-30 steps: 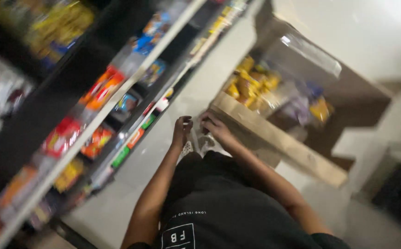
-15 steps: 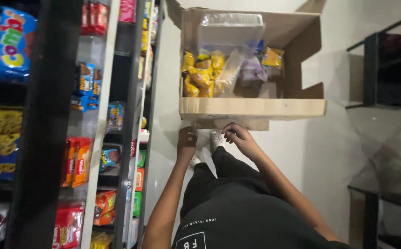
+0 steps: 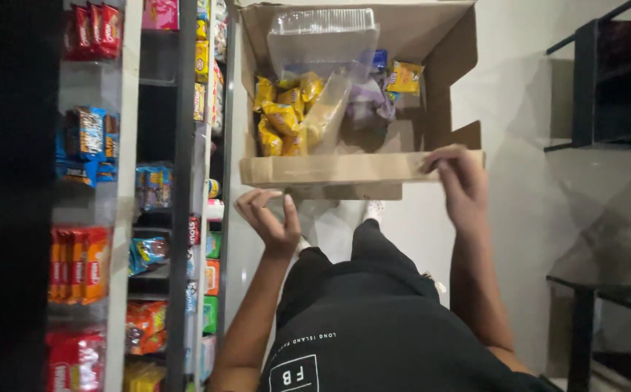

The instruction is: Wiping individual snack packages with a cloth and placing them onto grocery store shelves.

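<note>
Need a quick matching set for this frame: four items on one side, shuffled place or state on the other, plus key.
1. right hand
2. left hand
3. yellow packets
4. clear tray

A. at the far end of the box
B. open, palm up, under the box's near flap
C. gripping the near flap's right end
D. inside the box, left side

Pairs: 1-C, 2-B, 3-D, 4-A

One head-worn camera looks steeply down, close over the cardboard box [image 3: 359,168].
</note>
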